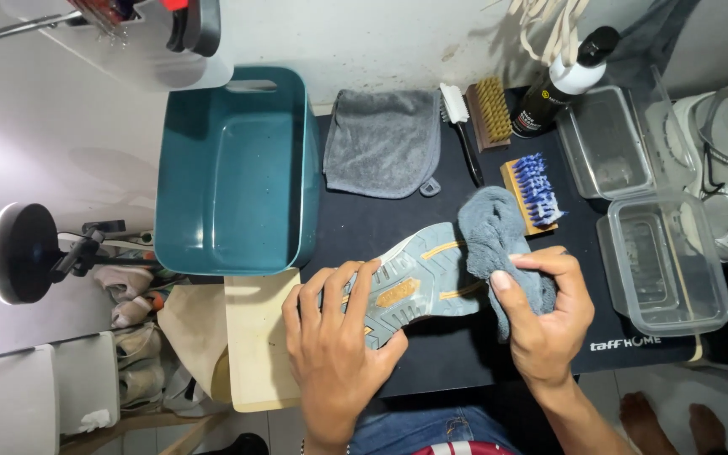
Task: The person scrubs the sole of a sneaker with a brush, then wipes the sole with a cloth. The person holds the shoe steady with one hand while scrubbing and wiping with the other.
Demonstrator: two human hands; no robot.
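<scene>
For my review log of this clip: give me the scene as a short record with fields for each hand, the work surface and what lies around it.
left hand: left hand grips the shoe, sole turned up
right hand: right hand holds a grey cloth against the shoe's sole
surface: dark mat
left of shoe: teal tub
behind shoe: folded grey towel, wooden brush with blue bristles, wooden brush with tan bristles, slim black-handled brush, dark bottle
right side: two clear plastic containers
</scene>
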